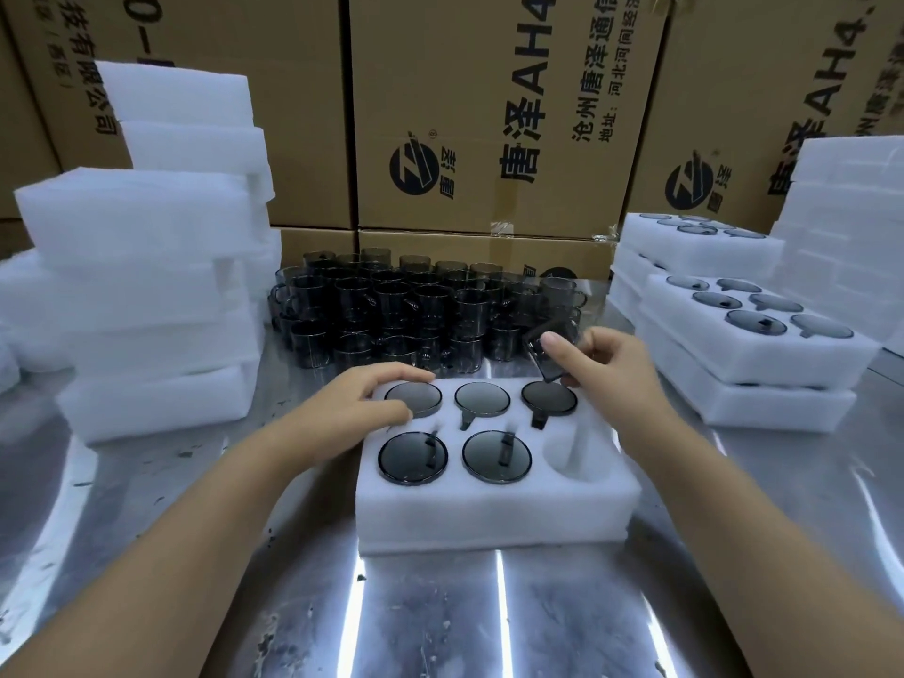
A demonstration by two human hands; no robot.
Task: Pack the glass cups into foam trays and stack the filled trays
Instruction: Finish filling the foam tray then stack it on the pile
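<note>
Head view: right hand (611, 364) fingers (557, 347) pinch a tilted glass cup (537, 353) above the foam tray (489, 511), far right. Left hand (362, 398) fingers lie relaxed on its far-left corner. Five packed cups (412, 457) fill the tray, on the bench (440, 619) near the cup pile (401, 305).

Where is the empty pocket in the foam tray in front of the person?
In the head view it is the near right pocket of the foam tray, beside the near middle cup, below the right hand holding a tilted cup.
</note>
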